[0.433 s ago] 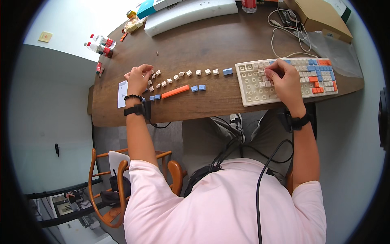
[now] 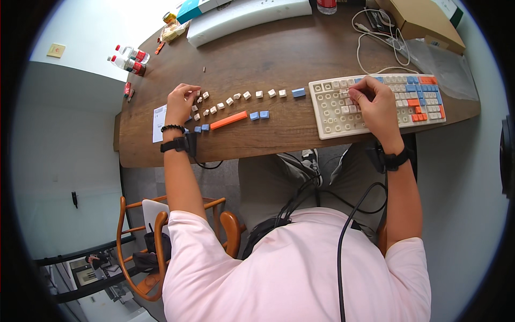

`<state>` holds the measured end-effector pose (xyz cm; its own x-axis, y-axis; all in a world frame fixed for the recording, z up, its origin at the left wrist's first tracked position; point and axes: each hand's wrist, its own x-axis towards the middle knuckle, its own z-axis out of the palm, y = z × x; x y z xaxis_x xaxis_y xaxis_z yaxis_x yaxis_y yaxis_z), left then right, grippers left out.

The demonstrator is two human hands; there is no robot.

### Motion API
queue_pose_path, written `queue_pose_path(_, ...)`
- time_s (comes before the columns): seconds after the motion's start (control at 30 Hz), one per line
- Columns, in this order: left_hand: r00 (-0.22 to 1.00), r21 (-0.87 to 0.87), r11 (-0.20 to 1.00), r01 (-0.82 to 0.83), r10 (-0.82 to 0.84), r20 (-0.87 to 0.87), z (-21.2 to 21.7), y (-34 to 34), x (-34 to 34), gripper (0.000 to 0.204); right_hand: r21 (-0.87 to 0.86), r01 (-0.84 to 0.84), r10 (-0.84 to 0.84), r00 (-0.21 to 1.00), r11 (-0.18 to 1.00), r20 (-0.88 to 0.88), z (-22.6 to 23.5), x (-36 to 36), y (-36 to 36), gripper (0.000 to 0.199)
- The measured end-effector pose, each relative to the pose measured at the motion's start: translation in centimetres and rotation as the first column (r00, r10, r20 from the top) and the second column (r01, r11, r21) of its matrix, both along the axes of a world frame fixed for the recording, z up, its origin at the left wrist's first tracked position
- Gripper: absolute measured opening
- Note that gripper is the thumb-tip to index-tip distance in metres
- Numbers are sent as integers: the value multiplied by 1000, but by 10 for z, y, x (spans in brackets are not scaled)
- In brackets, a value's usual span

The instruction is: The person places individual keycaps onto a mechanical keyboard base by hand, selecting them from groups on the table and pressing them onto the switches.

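We see a pale pink short-sleeved shirt (image 2: 300,268) filling the lower view, both forearms bare below the sleeves. The left hand (image 2: 179,104) has a black beaded bracelet (image 2: 171,127) at the wrist, and just behind it a black strapped band (image 2: 176,144) (a small black box sits on it). The right hand (image 2: 378,104) has a black wristband (image 2: 397,159) too. A black cable (image 2: 343,236) runs down across the shirt, over grey trousers (image 2: 268,182).

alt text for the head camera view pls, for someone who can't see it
A person's right hand rests on a cream keyboard with blue and orange keys, many sockets bare, while the left hand touches loose cream keycaps lined up beside a long orange key on a dark wooden table.
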<state>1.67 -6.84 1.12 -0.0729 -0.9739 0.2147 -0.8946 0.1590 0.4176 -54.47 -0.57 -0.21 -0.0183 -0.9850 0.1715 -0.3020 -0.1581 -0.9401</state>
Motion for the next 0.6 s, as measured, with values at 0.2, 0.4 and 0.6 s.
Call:
queue_pose_path(0.2, 999, -12, 999, -33, 33, -19, 2, 3, -7, 17, 4, 6, -6, 1000, 1000, -7, -1, -3, -1, 7)
queue_pose_path(0.4, 998, -35, 999, -26, 24, -51, -1, 4, 3, 18, 14, 4, -4, 1000, 1000, -16, 3, 0, 0, 7)
queue_pose_path(0.6, 977, -39, 991, -130, 135, 164, -1, 8, -6, 17, 15, 6, -6, 1000, 1000, -9, 0, -1, 1, 8)
